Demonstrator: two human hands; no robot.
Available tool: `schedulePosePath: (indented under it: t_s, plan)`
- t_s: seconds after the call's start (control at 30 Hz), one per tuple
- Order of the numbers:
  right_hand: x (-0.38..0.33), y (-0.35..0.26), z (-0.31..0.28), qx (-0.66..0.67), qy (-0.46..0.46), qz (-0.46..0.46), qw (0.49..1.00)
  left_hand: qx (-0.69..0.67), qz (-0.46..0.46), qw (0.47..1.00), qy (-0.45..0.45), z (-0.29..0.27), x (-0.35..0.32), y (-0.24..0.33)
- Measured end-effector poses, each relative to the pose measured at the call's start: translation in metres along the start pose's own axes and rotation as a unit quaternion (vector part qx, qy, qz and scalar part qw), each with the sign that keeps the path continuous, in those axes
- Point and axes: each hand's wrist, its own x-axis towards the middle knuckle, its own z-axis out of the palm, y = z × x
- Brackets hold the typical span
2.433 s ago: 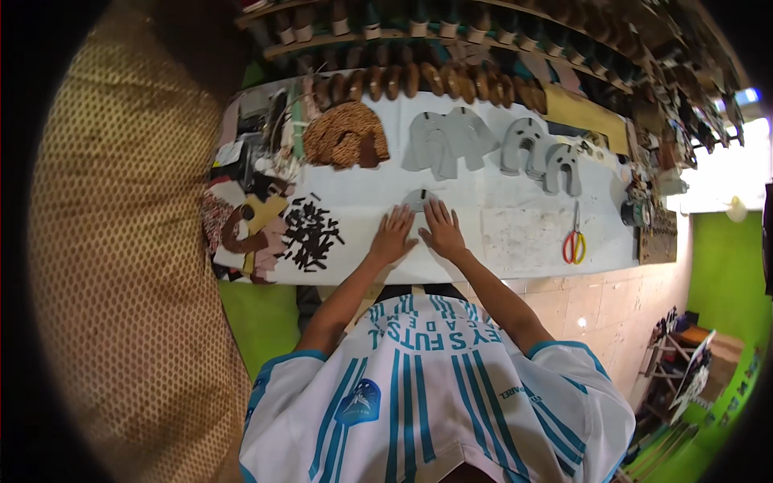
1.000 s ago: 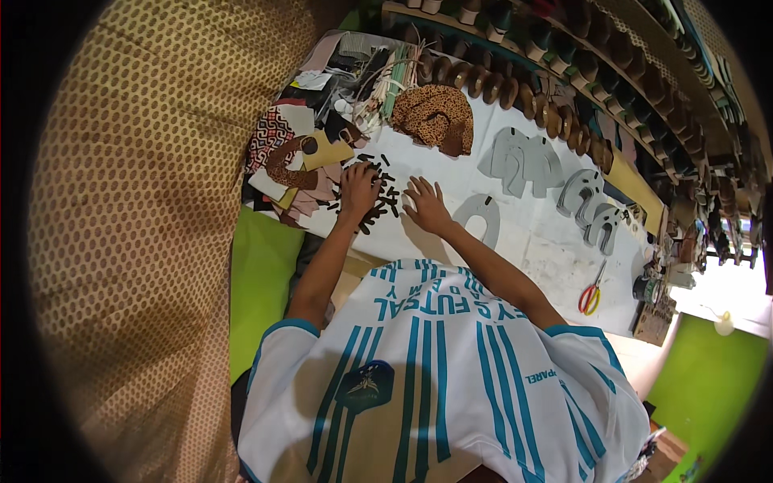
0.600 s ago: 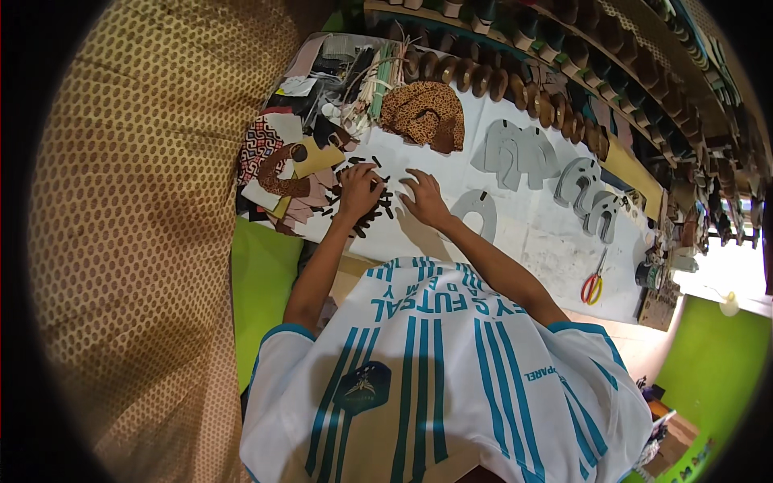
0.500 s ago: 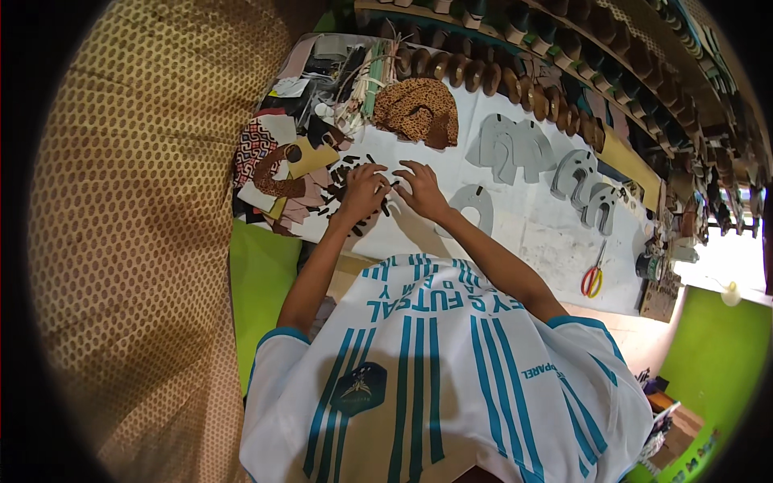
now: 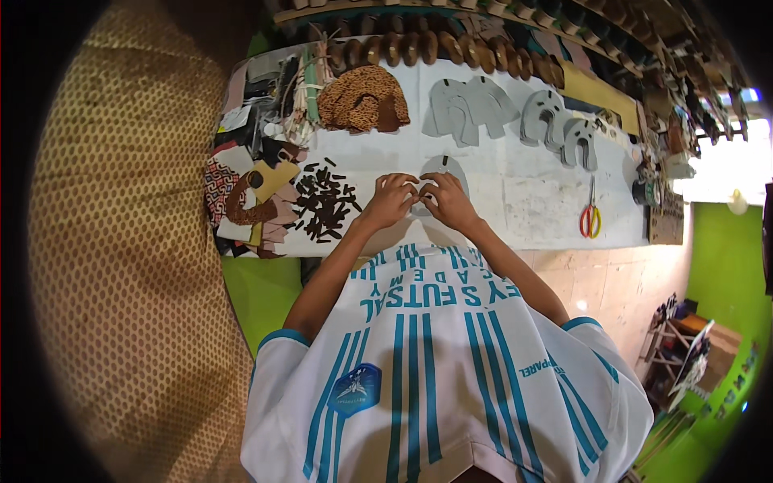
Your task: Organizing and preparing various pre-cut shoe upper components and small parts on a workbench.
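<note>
A patterned curtain [image 5: 137, 241] is hanging down the left side, while the white-covered table [image 5: 523, 189] is stretching across in front of the person, its middle probably being left uncluttered to give both arms working room. Along its back edge, brown shoe-shaped forms [image 5: 431, 48] are standing in a close row, likely being stored there to stay out of the way. Nearer, leopard-print pieces [image 5: 362, 92] are lying heaped together, and grey arched pieces [image 5: 455, 109] are resting overlapped to their right, with further grey stacks [image 5: 541, 121] beyond; like shapes seem to be sitting together for easy sorting. Cloth scraps [image 5: 219, 189] are crowding the left end.

In the middle, the left hand [image 5: 394, 198] and the right hand [image 5: 449, 200] are meeting over the table, fingers curled and narrow, fingertips almost touching; they appear to be steadying each other for fine finger work. Whether something tiny is being pinched between them, I cannot tell. One grey arch [image 5: 457, 174] is lying flat beneath and just beyond them, its rounded end facing away, partly covered by the right hand.

Scissors [image 5: 591, 219] with red and yellow handles are lying well to the right, handles pointing toward the person, presumably for easy grabbing. Small dark strips [image 5: 324, 201] are lying scattered just left of the left hand, apparently within its easy reach. A single dark tab [image 5: 445, 161] is sitting at the arch's rounded end.
</note>
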Motion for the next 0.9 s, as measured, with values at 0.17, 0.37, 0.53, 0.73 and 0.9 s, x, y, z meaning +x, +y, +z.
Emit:
schedulePosePath:
  t_s: [0.17,0.37,0.53,0.73,0.9]
  plan:
    - [-0.027,0.023,-0.009,-0.011,0.042,0.064,0.997,0.0,0.044,0.997,-0.061,0.015,0.036,0.015]
    - [-0.044,0.076,0.013,0.034,0.115,0.255,0.959,-0.022,0.015,0.999,-0.022,0.046,0.076,0.0]
    - [-0.036,0.108,0.029,0.001,0.151,0.275,0.95,0.037,0.069,0.997,-0.015,0.059,0.113,-0.019]
    - [-0.033,0.105,0.039,-0.031,0.145,0.225,0.963,0.024,0.063,0.992,-0.102,0.065,0.127,-0.035]
    - [-0.035,0.106,0.028,-0.049,0.108,0.202,0.972,0.029,0.065,0.995,-0.066,0.064,0.123,-0.034]
